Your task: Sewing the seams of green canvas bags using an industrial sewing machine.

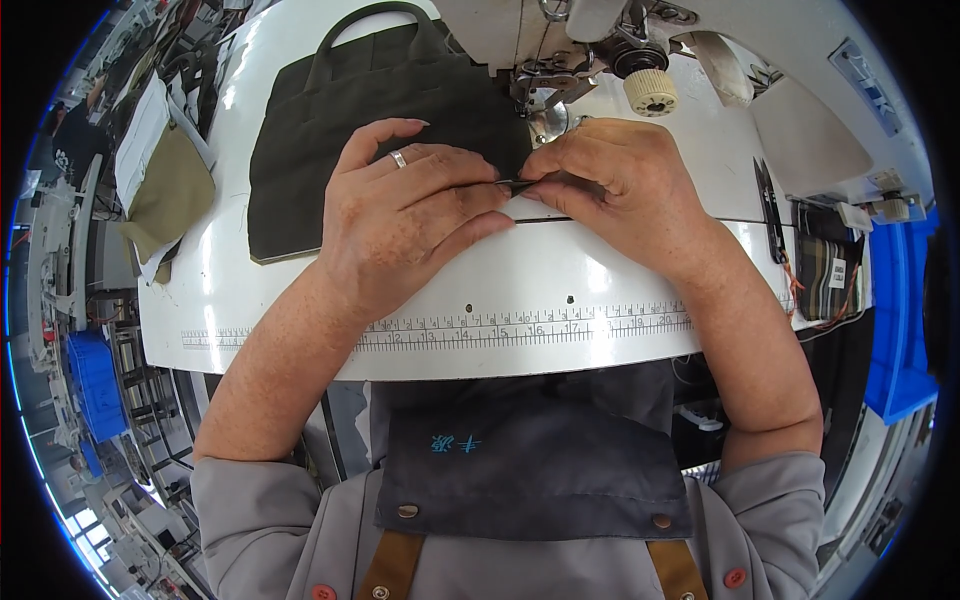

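Observation:
A dark green fabric bag panel (290,170) lies flat on the white table, its loop handle (322,65) at the far side. My left hand (405,215), with a ring on one finger, rests over the panel's near right part. Its thumb and fingers pinch the fabric edge. Opposite it, my right hand (625,190) also has thumb and fingertips closed on that edge, and the fingertips of both hands almost meet. Just beyond them stands the needle area of a sewing machine (805,95); my right fingers partly hide the metal plate below it.
A ruler strip (450,330) runs along the table's near edge. Black thread snips (770,210) lie at the right, beside striped fabric (830,275). At the left, olive fabric pieces (172,190) overhang the table. Blue bins (900,310) stand right and left.

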The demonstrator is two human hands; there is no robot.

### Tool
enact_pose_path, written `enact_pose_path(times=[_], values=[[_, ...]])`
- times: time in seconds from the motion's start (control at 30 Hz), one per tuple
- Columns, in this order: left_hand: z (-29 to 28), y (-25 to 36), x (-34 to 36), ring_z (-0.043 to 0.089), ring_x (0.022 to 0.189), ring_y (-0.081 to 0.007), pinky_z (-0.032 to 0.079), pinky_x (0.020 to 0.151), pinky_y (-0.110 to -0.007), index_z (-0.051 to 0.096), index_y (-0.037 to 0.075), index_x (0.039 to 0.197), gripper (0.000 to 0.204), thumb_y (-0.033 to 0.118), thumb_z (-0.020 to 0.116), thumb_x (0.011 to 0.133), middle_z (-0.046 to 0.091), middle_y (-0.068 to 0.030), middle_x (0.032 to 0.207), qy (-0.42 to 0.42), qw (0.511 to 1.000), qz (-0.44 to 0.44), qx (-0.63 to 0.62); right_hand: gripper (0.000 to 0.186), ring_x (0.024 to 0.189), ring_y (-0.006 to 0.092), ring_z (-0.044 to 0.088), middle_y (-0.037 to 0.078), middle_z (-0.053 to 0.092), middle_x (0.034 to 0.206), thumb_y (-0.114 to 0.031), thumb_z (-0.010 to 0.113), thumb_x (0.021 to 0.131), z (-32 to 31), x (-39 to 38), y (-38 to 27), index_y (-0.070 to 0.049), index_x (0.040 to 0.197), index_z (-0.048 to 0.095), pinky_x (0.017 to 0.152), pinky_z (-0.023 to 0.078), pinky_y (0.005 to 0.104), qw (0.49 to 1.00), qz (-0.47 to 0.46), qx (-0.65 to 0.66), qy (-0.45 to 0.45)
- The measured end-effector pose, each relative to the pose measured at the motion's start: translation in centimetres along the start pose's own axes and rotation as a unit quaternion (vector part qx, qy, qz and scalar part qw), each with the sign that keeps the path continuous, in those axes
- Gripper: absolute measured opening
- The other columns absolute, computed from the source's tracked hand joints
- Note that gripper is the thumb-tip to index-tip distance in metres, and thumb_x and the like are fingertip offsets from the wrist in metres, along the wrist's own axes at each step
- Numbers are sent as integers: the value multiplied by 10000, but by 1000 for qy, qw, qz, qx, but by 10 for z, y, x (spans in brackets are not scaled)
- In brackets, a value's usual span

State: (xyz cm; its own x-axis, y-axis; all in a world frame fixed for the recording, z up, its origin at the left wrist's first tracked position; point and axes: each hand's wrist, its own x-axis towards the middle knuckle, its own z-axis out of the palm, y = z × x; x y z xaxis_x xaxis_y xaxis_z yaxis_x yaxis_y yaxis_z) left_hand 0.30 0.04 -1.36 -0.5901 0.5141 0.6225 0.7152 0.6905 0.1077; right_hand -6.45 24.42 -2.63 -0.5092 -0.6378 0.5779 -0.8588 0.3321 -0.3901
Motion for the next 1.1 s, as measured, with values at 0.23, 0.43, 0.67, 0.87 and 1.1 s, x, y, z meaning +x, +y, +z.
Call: enact_pose_path(times=[0.23,0.43,0.67,0.87,1.1], values=[[6,-5,2,752,947,-131,492,1036,-405,801,152,970,141,157,852,838,794,46,1031,7,999,-27,-23,224,776,273,727,46,727,831,-187,872,808,-1,0,-1,-145,985,742,670,556,411,1000,14,18,-5],[6,-4,1,749,965,-136,494,1034,-408,792,152,983,174,141,853,821,801,39,1055,-6,998,-50,-38,252,798,283,732,50,733,845,-187,879,796,-3,0,-2,-142,1003,743,685,559,422,999,20,21,-15],[7,-2,3,747,925,-142,495,1035,-408,790,166,945,156,163,867,810,793,45,1064,-2,999,-32,-2,270,819,285,732,48,735,868,-202,876,797,-2,-1,-1,-144,1024,742,697,560,426,1000,21,11,-18],[8,-2,4,741,924,-137,495,1038,-409,787,159,900,120,154,866,809,790,44,1058,5,999,-34,-24,263,820,281,732,46,735,868,-198,872,801,-2,-1,-2,-146,1024,744,697,560,425,1000,19,9,-17],[7,3,10,753,865,-152,526,962,-385,763,109,827,135,77,886,782,813,11,943,11,998,-31,-52,223,830,263,731,29,741,883,-177,860,804,-3,0,-3,-140,995,749,703,569,410,1000,6,8,-19]])
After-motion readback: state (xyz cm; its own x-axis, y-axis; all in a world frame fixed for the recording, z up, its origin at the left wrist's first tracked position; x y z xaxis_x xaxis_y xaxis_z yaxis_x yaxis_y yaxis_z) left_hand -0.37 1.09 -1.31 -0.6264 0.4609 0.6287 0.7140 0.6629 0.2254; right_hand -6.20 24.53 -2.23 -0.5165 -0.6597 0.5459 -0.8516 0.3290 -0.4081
